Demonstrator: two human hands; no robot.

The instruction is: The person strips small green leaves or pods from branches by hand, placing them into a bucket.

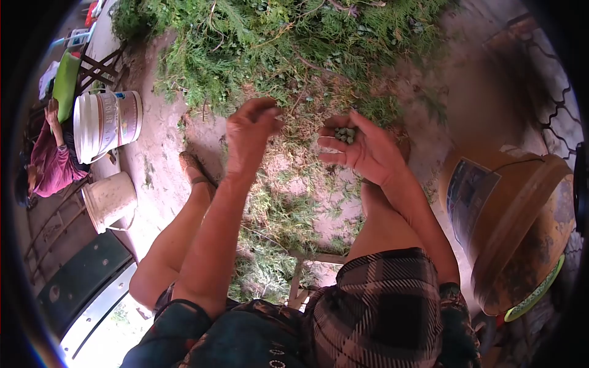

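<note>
My right hand (368, 144) is turned palm up with its fingers curled, cradling a small cluster of green seed cones (345, 134). To its left, my left hand (248, 126) hangs in the air with fingers bent together and slightly blurred; whether anything is between them I cannot make out. The hands are apart. Just beyond them lies a big heap of cut evergreen branches (264, 46) with flat, feathery leaves. Loose sprigs and dry bits (288, 202) litter the ground between my legs.
A large orange-brown bucket (491, 208) stands close on the right. On the left are a white bucket (107, 126), a smaller pale bucket (110, 201) and a dark green bench seat (86, 276). Behind them sits another person in a maroon top (52, 159).
</note>
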